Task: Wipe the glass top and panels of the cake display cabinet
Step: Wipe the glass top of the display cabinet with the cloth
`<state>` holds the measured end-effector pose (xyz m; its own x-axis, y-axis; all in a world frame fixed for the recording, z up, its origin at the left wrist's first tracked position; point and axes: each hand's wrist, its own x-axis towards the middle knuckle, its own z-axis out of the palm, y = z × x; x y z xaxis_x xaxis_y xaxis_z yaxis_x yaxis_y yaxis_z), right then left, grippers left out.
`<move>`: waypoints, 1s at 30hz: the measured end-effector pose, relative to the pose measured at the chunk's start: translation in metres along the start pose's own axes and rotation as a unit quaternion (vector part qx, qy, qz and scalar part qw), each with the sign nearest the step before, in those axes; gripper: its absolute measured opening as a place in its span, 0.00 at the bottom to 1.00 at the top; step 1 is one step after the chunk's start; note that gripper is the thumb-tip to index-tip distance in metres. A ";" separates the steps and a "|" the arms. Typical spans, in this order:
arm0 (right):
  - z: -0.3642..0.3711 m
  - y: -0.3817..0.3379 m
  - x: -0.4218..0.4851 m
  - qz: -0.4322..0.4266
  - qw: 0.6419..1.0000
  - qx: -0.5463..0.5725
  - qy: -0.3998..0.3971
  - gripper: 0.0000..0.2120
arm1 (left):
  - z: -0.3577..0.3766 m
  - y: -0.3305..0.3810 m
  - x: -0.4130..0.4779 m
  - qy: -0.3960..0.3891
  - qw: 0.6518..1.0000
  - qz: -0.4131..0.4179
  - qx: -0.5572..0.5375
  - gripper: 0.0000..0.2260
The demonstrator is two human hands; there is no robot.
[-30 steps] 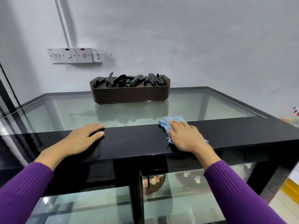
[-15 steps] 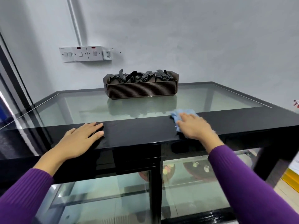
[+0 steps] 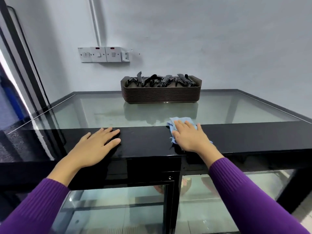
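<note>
The cake display cabinet has a glass top (image 3: 104,112) framed by a glossy black front band (image 3: 148,141) and glass front doors (image 3: 118,210) below. A light blue cloth (image 3: 175,121) lies where the band meets the glass. My right hand (image 3: 189,135) presses flat on the cloth, fingers spread and pointing away from me. Resting palm down on the black band to the left is my left hand (image 3: 98,142), with nothing in it. Both sleeves are purple.
A stack of dark brown trays (image 3: 161,94) holding several black tongs stands on the glass near the back wall. Wall switches (image 3: 103,54) sit above it. A dark door frame (image 3: 25,65) rises at the left. Cakes (image 3: 185,184) show dimly behind the front glass.
My head has turned and tilted up, so more wall shows. My right hand and the cloth stay at the glass edge, shifted only slightly. My left hand has stayed on the band.
</note>
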<state>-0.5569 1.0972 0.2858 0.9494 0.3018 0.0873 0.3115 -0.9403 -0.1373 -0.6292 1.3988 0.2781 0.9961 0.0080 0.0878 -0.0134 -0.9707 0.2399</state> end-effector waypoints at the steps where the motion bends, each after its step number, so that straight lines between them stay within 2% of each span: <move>1: 0.004 -0.019 -0.006 -0.040 0.999 0.007 -0.003 0.25 | 0.000 -0.001 0.000 0.000 1.000 0.001 -0.005 0.27; 3: 0.012 -0.032 -0.025 -0.101 0.995 0.009 -0.009 0.25 | -0.001 -0.003 -0.003 -0.006 1.000 0.013 -0.015 0.32; 5: 0.008 -0.009 -0.032 -0.122 0.992 0.021 -0.016 0.25 | -0.003 -0.009 -0.006 -0.011 0.999 0.034 -0.038 0.37; 7: -0.002 0.032 -0.014 -0.068 0.996 0.030 -0.046 0.25 | -0.011 -0.016 -0.011 -0.009 0.994 0.037 -0.100 0.31; 9: -0.011 0.067 0.015 0.028 0.999 0.030 -0.028 0.23 | -0.019 -0.027 -0.014 0.021 0.987 0.031 -0.153 0.20; 11: -0.010 0.068 0.045 0.107 0.994 -0.009 -0.006 0.21 | -0.027 -0.039 -0.008 0.048 0.985 0.024 -0.166 0.14; 12: -0.007 0.056 0.057 0.114 0.993 -0.042 -0.010 0.23 | -0.030 -0.045 -0.001 0.053 0.985 0.019 -0.165 0.13; 14: 0.001 0.011 0.065 0.062 0.992 -0.110 -0.021 0.28 | -0.035 -0.056 0.022 0.057 0.985 0.008 -0.160 0.12; 16: 0.007 -0.042 0.048 -0.031 0.993 -0.114 -0.017 0.29 | -0.037 -0.069 0.053 0.060 0.987 0.006 -0.149 0.13; 18: 0.014 -0.071 0.022 -0.096 0.994 -0.057 0.007 0.28 | -0.038 -0.082 0.087 0.060 0.989 0.024 -0.136 0.13; 20: 0.015 -0.069 0.005 -0.103 0.995 0.005 0.005 0.25 | -0.039 -0.094 0.115 0.062 0.989 0.041 -0.125 0.13; 23: 0.006 -0.024 0.030 -0.017 1.000 0.015 -0.014 0.25 | -0.043 -0.109 0.146 0.074 0.989 0.042 -0.119 0.15; 27: 0.009 0.007 0.107 0.151 0.988 0.006 0.022 0.24 | -0.033 -0.128 0.176 0.052 0.994 0.013 -0.093 0.20; 29: 0.020 -0.018 0.133 0.175 0.984 0.004 0.043 0.24 | -0.022 -0.133 0.184 0.031 0.998 -0.006 -0.054 0.22; 30: 0.024 -0.038 0.138 0.155 0.987 0.006 0.043 0.24 | -0.019 -0.135 0.187 0.025 0.999 -0.008 -0.037 0.23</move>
<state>-0.4369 1.1789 0.2793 0.9923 -0.0154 0.1228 0.0074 -0.9831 -0.1831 -0.4427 1.5364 0.2808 0.9907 0.0371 0.1308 -0.0057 -0.9499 0.3125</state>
